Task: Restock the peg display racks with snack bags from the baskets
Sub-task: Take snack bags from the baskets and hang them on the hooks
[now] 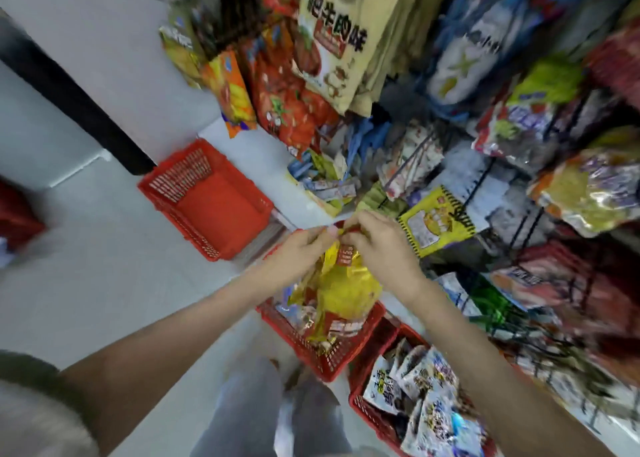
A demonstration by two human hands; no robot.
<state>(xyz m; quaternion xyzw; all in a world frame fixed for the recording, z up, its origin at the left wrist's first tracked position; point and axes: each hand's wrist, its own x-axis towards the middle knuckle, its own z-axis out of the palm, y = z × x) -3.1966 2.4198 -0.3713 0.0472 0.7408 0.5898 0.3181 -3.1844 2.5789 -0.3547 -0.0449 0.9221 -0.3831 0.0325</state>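
Note:
Both hands hold a yellow snack bag [341, 288] by its top edge, just above a red basket [341, 356] with more yellow and red bags. My left hand [304, 247] pinches the bag's top from the left. My right hand [379, 242] pinches it from the right. The bag hangs down between my wrists. The peg display rack [498, 186] fills the right side, its black wire pegs carrying many bags. A yellow-and-black bag [434, 223] hangs close to my right hand.
An empty red basket [207, 197] stands on the grey floor to the left. Another red basket [367, 411] with white-and-blue bags [422, 391] sits at the lower right. Beige bags [341, 37] and red bags [287, 103] hang above. A black strip [72, 107] crosses the floor. My legs are below.

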